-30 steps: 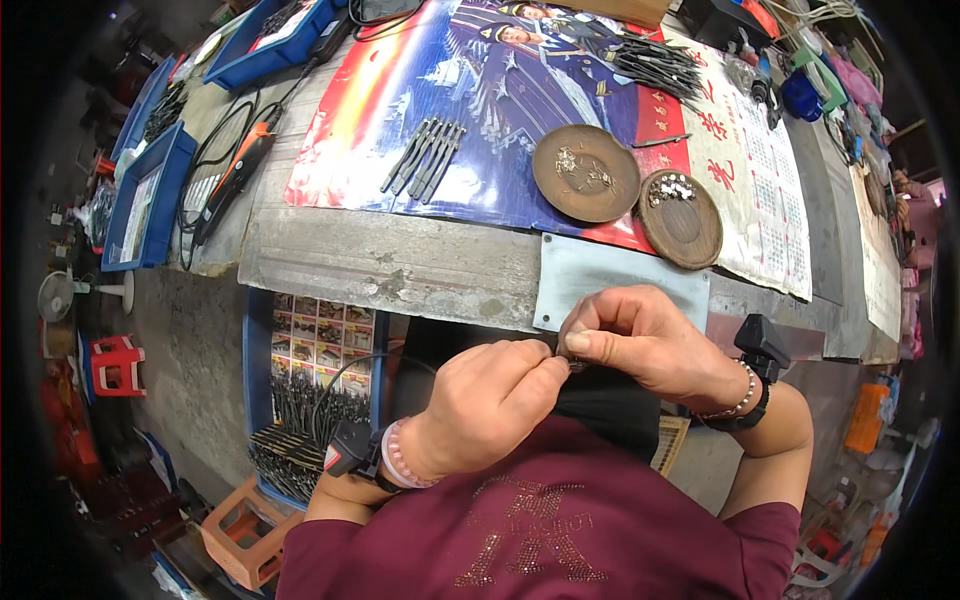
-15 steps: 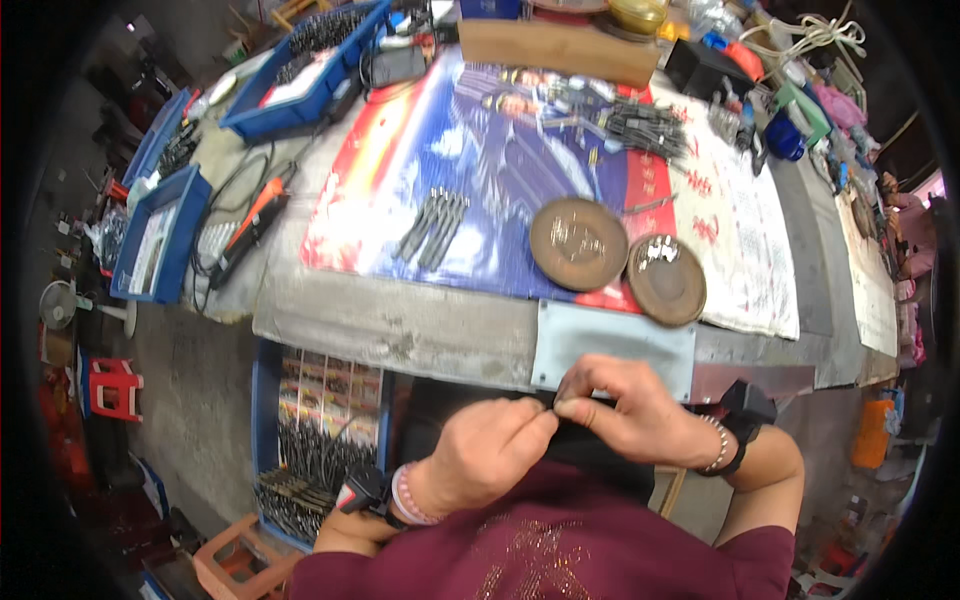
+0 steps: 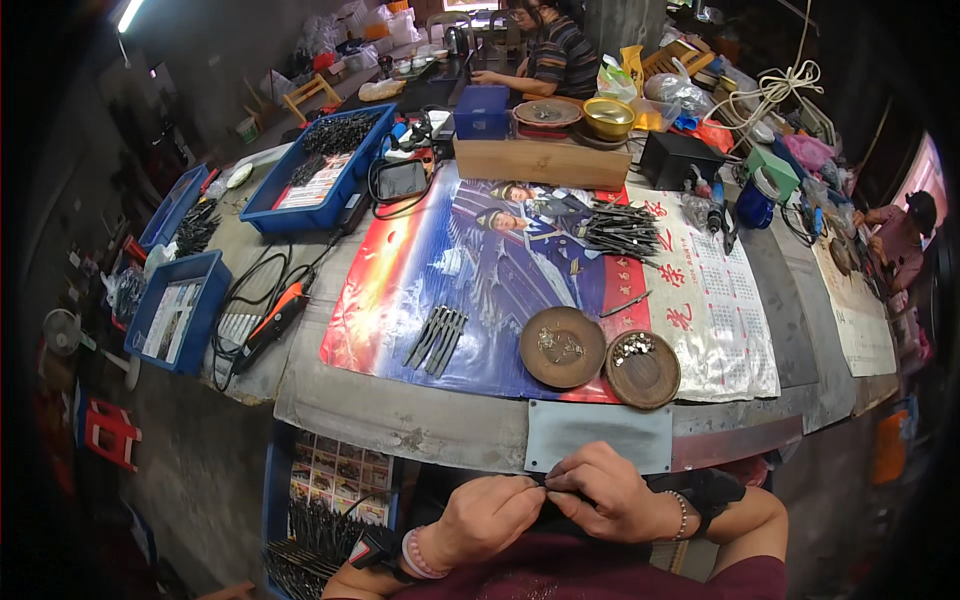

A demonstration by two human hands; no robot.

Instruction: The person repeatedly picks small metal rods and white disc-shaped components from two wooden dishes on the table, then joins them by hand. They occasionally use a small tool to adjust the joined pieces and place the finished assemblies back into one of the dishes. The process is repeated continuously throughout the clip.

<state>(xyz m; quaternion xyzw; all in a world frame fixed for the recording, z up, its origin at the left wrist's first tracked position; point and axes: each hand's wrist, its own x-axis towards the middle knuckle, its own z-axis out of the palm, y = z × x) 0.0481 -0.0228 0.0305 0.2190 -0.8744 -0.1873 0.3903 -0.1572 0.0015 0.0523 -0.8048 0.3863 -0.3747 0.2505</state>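
My left hand [image 3: 485, 515] and my right hand [image 3: 612, 492] meet just in front of the table's near edge, fingers pinched together. Between the fingertips is a small dark piece, mostly hidden; its kind does not show. A pale blue-grey plate [image 3: 600, 437] juts from the table edge, right beside my right hand. Beyond it stand two round brown dishes: the left dish [image 3: 535, 375] carries tiny shiny bits, and the right dish [image 3: 655, 392] has small whitish pieces [image 3: 632, 347] in it. Several slim dark rods [image 3: 437, 338] lie side by side to their left.
A larger pile of dark rods [image 3: 625, 230] lies on the poster [image 3: 480, 260]. An orange-and-black hand tool [image 3: 270, 325] with a cable rests at left, near blue trays [image 3: 180, 310]. A wooden board [image 3: 540, 163] stands across the back. Another person [image 3: 565, 60] sits beyond.
The view has tilted up, bringing the far side of the room into sight. My hands stay pressed together and appear lower in the picture.
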